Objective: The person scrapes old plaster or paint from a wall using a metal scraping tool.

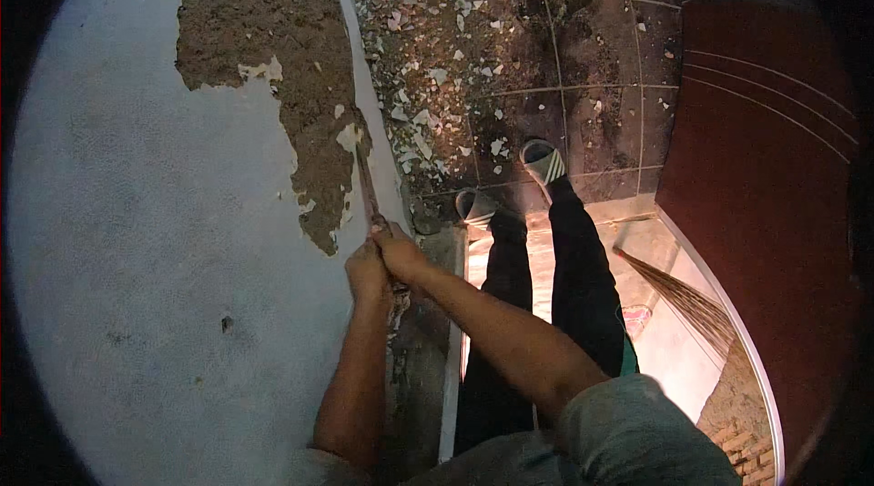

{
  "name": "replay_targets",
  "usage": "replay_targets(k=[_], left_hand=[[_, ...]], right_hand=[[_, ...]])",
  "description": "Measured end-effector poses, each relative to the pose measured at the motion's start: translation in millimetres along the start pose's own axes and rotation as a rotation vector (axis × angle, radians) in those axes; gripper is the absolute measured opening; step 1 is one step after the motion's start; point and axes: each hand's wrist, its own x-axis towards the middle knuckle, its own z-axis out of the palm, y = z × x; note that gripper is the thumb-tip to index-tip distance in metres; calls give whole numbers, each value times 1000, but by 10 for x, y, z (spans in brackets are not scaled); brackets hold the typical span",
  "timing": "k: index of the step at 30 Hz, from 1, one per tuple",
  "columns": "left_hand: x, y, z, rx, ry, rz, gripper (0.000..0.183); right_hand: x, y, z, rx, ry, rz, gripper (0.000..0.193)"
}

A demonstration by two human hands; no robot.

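Two hands, left (pixel 366 269) and right (pixel 399 254), closed tight around a thin, stiff scraper (pixel 367 178); grip its lower end, blade against the wall (pixel 137 240).

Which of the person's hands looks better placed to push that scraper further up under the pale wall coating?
Probably the right hand: its fingers sit higher on the thin, dark metal scraper, nearer the flaking edge of the pale grey plaster wall. The left hand grips just below, seemingly steadying.

Peeling from a pale blue wall (pixel 137 213) down to bare brown plaster (pixel 264 22), littering dark floor tiles (pixel 583 58) beside a reddish door (pixel 765 167).
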Motion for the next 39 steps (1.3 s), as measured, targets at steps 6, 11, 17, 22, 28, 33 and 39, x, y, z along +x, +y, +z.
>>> replay_targets(k=[6,11,17,22,28,33,39], left_hand=[[-876,-37,-86,-113,57,-152,60],[-417,52,-211,-378,-188,-221,65],[-167,204,-81,-451,-152,-376,59],[-468,83,-107,-535,-360,-246,51],[-487,121,237,-394,-96,-255,45],[-428,-2,253,-312,-73,-208,48],[-642,-29,463,-329,-159,-314,54]], right_hand=[[-917,-67,3,-129,-112,9,70],[-343,-70,205,-93,24,-6,73],[-278,-366,30,62,-57,-18,72],[-993,-421,-258,43,-174,16,78],[-1158,-43,-334,67,-138,0,62],[-1135,-36,-203,-194,110,-223,51],[-1064,262,-401,-173,212,-376,46]])
